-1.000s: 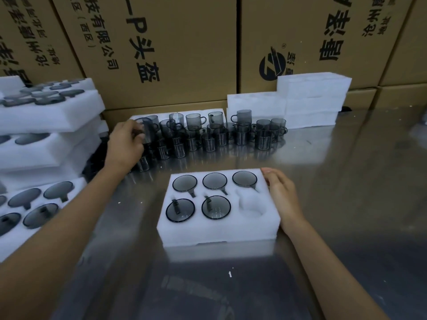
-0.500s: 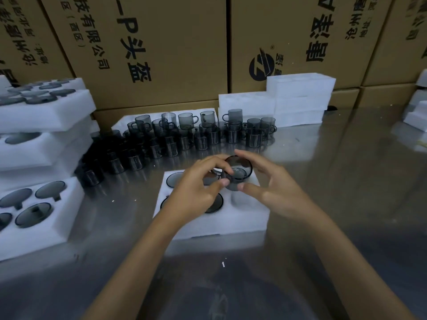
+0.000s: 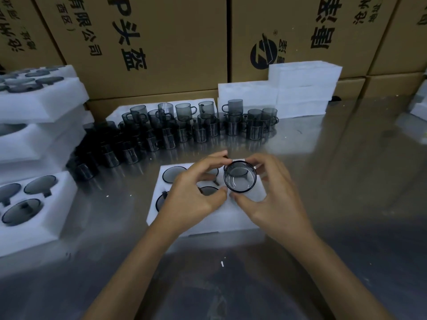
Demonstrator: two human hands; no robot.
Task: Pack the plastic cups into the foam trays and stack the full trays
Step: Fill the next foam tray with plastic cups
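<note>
A smoky grey plastic cup (image 3: 240, 176) hangs mouth-up just above the right end of a white foam tray (image 3: 208, 218) at the table's middle. My left hand (image 3: 196, 192) pinches its left rim and my right hand (image 3: 275, 195) curls round its right side. Several cups sit in the tray's other pockets, partly hidden under my left hand. Behind the tray, a crowd of loose cups (image 3: 184, 130) stands on the steel table.
Filled foam trays (image 3: 34, 98) are stacked at the left, with another filled tray (image 3: 32, 204) in front. Plain foam trays (image 3: 300, 88) are piled at the back right. Cardboard boxes (image 3: 150, 42) wall off the rear. More white foam (image 3: 418, 107) lies at the far right edge.
My left hand lifted a cup from the loose group and brought it over the tray. My right hand left the tray's edge and joined it on the cup, which now sits lower and further right.
</note>
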